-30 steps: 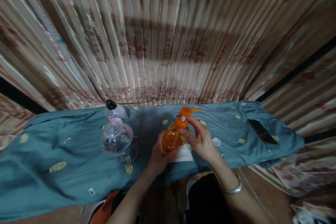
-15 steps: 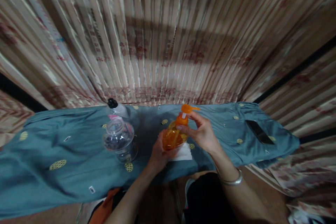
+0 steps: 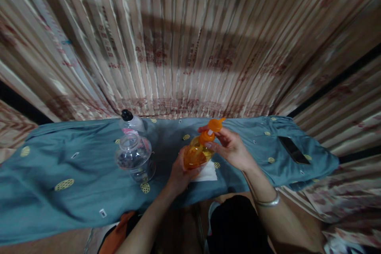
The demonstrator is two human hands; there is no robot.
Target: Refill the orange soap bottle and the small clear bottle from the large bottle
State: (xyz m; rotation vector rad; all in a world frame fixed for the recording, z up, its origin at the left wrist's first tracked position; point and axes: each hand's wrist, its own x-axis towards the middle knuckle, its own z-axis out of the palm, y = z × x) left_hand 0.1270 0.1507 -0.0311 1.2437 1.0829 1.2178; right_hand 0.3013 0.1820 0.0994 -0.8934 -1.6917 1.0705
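Note:
Tilted a little to the right, a clear pump bottle [image 3: 197, 156] of amber liquid is held between my hands in the head view. My left hand [image 3: 180, 172] wraps the lower left side of its body. Up at the neck, my right hand [image 3: 230, 147] has its fingers closed around the orange collar of the pump head [image 3: 214, 125], whose spout points up and to the right. Below the bottle lies a white tissue [image 3: 209, 172], partly hidden by it. A silver bangle circles my right wrist.
An open clear plastic jar [image 3: 138, 162] stands to the left, with a black-capped clear bottle [image 3: 132, 122] behind it. A dark phone [image 3: 293, 150] lies at the right on the blue-green cloth [image 3: 89, 174]. Pleated curtains [image 3: 184, 47] hang behind the table.
The pump head has turned, its spout swinging from pointing right to pointing up and right. My right fingers have shifted around the collar. My left hand stays on the bottle.

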